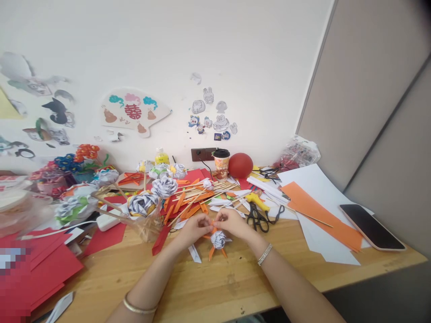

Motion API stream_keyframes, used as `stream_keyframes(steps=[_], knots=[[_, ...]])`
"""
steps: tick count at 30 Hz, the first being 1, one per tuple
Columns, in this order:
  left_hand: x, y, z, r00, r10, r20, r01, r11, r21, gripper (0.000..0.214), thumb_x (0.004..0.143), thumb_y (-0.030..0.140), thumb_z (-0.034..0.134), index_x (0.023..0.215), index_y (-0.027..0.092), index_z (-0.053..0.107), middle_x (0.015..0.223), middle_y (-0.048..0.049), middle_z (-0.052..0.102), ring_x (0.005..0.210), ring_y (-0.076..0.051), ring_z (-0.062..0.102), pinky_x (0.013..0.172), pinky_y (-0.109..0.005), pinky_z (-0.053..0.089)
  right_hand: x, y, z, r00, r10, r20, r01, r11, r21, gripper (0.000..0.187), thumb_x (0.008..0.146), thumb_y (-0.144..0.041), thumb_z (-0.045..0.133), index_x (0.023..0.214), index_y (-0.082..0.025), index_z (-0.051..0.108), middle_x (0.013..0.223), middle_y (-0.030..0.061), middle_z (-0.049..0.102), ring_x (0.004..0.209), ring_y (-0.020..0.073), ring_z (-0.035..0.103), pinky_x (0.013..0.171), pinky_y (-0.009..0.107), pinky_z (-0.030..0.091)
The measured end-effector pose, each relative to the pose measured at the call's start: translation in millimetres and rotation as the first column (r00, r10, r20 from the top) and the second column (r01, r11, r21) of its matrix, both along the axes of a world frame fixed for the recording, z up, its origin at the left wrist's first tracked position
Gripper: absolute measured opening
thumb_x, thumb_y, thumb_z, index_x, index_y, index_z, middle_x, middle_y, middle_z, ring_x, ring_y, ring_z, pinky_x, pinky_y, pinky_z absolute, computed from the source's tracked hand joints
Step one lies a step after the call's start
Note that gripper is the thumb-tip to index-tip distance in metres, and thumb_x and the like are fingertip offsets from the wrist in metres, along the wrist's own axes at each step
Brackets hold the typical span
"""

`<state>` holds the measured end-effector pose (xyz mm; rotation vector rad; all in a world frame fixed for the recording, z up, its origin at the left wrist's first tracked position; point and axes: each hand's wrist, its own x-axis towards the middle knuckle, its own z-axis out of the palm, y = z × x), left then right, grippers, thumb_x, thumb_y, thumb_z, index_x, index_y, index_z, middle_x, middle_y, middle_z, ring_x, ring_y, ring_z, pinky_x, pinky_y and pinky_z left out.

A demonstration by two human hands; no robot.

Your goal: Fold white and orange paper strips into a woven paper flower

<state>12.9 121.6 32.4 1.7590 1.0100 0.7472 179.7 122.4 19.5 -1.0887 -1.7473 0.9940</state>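
My left hand (198, 226) and my right hand (230, 222) meet over the front middle of the table, fingertips pinched together. Between them is a small orange paper piece (213, 227), mostly covered by the fingers. Just below the fingertips sits a white paper flower (218, 240), with orange paper points sticking out beneath it. Whether the pinched piece is joined to this flower I cannot tell. A folded white paper strip (194, 254) lies by my left hand. Black-handled scissors (257, 218) rest to the right of my right hand.
Behind the hands spread wooden sticks (193, 194) and paper scraps. Finished paper flowers (143, 203) stand at left, near red sheets (50, 269). A lidded cup (221, 165) and red balloon (240, 165) are at the wall. Orange paper (319, 215) and a phone (372, 226) lie right.
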Motion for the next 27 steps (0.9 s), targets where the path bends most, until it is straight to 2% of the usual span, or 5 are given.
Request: stream_keyframes(steps=[3, 7, 10, 18, 27], knots=[[1, -1, -0.3, 0.997, 0.062, -0.053, -0.057, 0.995, 0.079, 0.015, 0.065, 0.029, 0.058, 0.067, 0.015, 0.053, 0.058, 0.0031, 0.054, 0.054, -0.010, 0.050, 0.051, -0.020, 0.037, -2, -1, -1.3, 0.996, -0.072, 0.060, 0.069, 0.996, 0.050, 0.007, 0.062, -0.016, 0.062, 0.064, -0.016, 0.055, 0.061, -0.0036, 0.054, 0.057, 0.0092, 0.047, 0.053, 0.020, 0.036], [2, -5, 3.0, 0.987, 0.110, -0.120, -0.087, 0.979, 0.184, 0.012, 0.064, 0.026, 0.056, 0.063, 0.015, 0.054, 0.058, 0.0023, 0.054, 0.055, -0.011, 0.049, 0.052, -0.021, 0.037, 0, -1, -0.2, 0.999, 0.026, 0.047, -0.026, 1.000, 0.013, 0.008, 0.063, -0.016, 0.061, 0.069, -0.016, 0.056, 0.067, -0.0029, 0.056, 0.060, 0.0100, 0.050, 0.053, 0.020, 0.038], [1, -5, 3.4, 0.990, 0.076, -0.116, -0.057, 0.986, 0.158, 0.011, 0.062, 0.024, 0.058, 0.067, 0.015, 0.055, 0.061, 0.0014, 0.056, 0.057, -0.012, 0.051, 0.054, -0.022, 0.039, 2, -2, 1.3, 0.997, 0.007, 0.076, -0.009, 1.000, 0.022, 0.007, 0.063, -0.017, 0.062, 0.068, -0.016, 0.057, 0.068, -0.0021, 0.057, 0.062, 0.0111, 0.052, 0.055, 0.021, 0.039], [-3, 1, -3.9, 0.995, 0.084, -0.052, -0.083, 0.996, 0.014, 0.017, 0.059, 0.025, 0.061, 0.071, 0.014, 0.056, 0.062, -0.0003, 0.061, 0.058, -0.014, 0.057, 0.055, -0.023, 0.043, 0, -7, 6.4, 0.967, -0.136, 0.217, 0.085, 0.970, 0.230, 0.006, 0.062, -0.018, 0.066, 0.062, -0.017, 0.059, 0.072, -0.0002, 0.055, 0.072, 0.0139, 0.052, 0.061, 0.023, 0.038], [1, -1, -2.9, 0.991, 0.119, -0.060, -0.111, 0.986, 0.123, 0.012, 0.059, 0.023, 0.060, 0.066, 0.015, 0.055, 0.059, 0.0012, 0.059, 0.055, -0.012, 0.054, 0.051, -0.021, 0.041, 2, -8, 10.0, 0.974, -0.003, 0.224, -0.040, 0.981, 0.188, 0.008, 0.065, -0.017, 0.063, 0.073, -0.019, 0.061, 0.072, -0.0012, 0.060, 0.070, 0.0132, 0.055, 0.060, 0.023, 0.040]])
